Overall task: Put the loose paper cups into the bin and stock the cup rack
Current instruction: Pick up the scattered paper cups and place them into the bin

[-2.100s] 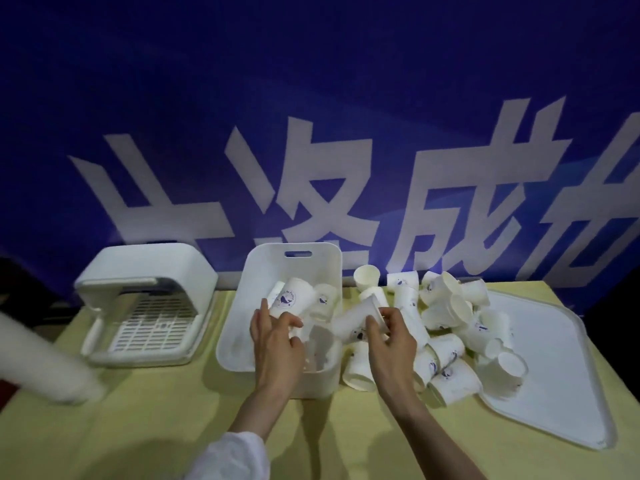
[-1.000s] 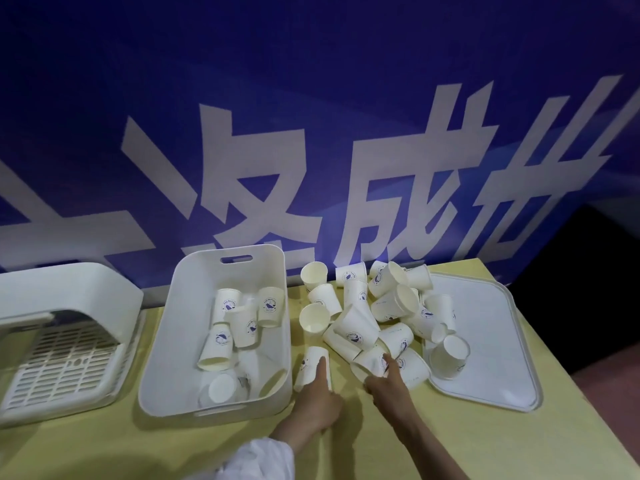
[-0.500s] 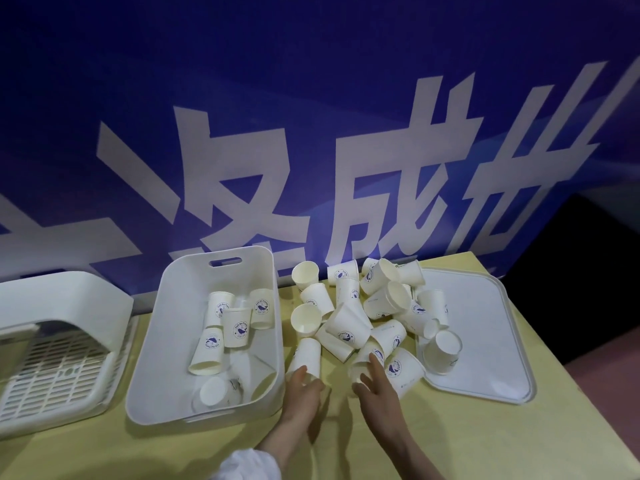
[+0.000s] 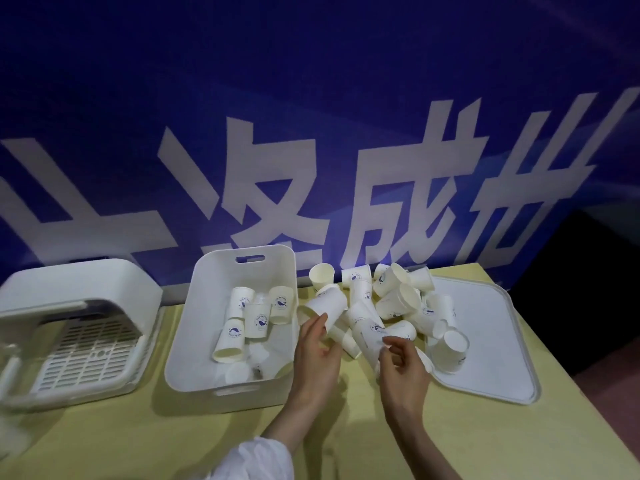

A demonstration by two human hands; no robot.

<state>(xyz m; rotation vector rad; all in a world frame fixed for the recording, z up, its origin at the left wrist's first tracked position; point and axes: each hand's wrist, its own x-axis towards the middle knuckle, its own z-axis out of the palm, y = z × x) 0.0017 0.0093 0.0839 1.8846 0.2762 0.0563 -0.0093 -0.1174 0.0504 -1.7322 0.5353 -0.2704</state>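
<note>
A white plastic bin (image 4: 194,327) stands mid-table with several paper cups (image 4: 228,341) lying inside. To its right sits a heap of loose white paper cups (image 4: 394,299) with blue logos. My left hand (image 4: 317,348) holds one cup (image 4: 325,306) lifted just right of the bin's rim. My right hand (image 4: 401,362) grips another cup (image 4: 369,336) raised off the table at the heap's near edge. The white cup rack (image 4: 79,344), a slatted tray under a hood, stands at the far left and looks bare.
A white lid (image 4: 491,355) lies flat at the right, with some cups resting on its left part. The yellow table (image 4: 156,434) ends at the right near the lid. A blue banner with large white characters (image 4: 311,188) rises directly behind everything.
Both hands reached to the near cups on the table, closed on one each and lifted them. The left one has moved up toward the bin's rim. The view shifted slightly left.
</note>
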